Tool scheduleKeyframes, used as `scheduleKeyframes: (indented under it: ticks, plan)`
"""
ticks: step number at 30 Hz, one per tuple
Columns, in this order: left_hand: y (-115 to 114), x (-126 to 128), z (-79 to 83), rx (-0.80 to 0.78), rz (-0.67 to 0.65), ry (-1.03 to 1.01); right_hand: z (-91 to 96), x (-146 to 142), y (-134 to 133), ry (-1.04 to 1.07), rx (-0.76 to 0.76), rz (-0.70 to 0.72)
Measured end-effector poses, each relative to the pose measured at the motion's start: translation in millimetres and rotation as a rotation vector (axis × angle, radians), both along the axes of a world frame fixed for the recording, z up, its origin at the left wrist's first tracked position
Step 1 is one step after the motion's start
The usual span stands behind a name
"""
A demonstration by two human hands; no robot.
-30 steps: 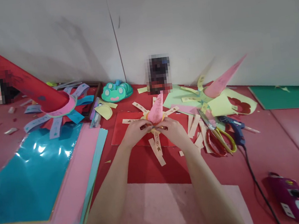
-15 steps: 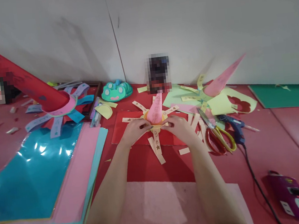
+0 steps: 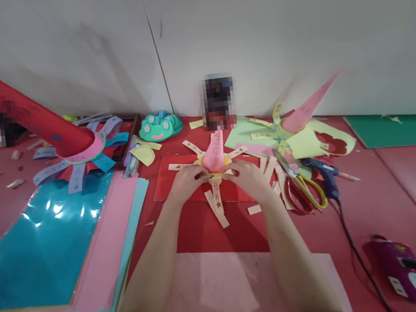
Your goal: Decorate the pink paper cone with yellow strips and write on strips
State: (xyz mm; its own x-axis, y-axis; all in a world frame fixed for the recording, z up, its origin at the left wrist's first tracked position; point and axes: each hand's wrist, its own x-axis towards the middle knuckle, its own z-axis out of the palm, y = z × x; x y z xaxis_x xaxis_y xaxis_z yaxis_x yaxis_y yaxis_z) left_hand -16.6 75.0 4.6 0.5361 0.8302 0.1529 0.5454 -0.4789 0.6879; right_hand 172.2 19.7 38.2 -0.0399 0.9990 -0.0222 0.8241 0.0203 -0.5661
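A pink paper cone [image 3: 215, 150] with lettering stands on a yellow, flower-shaped paper base [image 3: 215, 176], its tip tilted slightly right. Pale paper strips with stars and letters fan out from that base; one marked strip [image 3: 218, 197] points toward me. My left hand [image 3: 189, 180] pinches the near left rim of the base, thumb and fingers closed. On the near right rim my right hand [image 3: 246, 174] pinches in the same way. Beneath them lies a red sheet [image 3: 162, 183]. My fingers hide part of the rim.
Scissors [image 3: 304, 190] and a blue glue gun [image 3: 325, 175] with a cord lie to the right, near a purple power block [image 3: 407, 271]. Another pink cone [image 3: 311, 106] stands behind. At left are a large red paper cone [image 3: 33, 110], coloured sheets [image 3: 95, 254] and a green frog cutout [image 3: 157, 127].
The whole view has shifted slightly. Both hands keep their pinch on the base, and the pink cone looks slightly turned, its lettering facing differently.
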Motion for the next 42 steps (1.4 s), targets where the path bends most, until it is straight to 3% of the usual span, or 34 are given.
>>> scheduleKeyframes:
  ticks: [10, 32, 37, 42]
  plan:
    - [-0.8, -0.9, -4.8, -0.051, -0.012, -0.01, -7.5, -15.8, -0.3, -0.122, -0.001, 0.014]
    - [-1.9, 0.1, -1.8, 0.001, 0.015, 0.064, -7.0, -6.0, 1.9, 0.033, -0.022, -0.011]
    - [-4.8, -0.5, -5.2, -0.038, 0.221, -0.113, -6.4, -8.2, 1.5, 0.055, -0.033, -0.009]
    - [-4.6, -2.5, -5.4, 0.03, 0.388, -0.243, -3.4, -10.5, 1.3, 0.057, -0.033, -0.016]
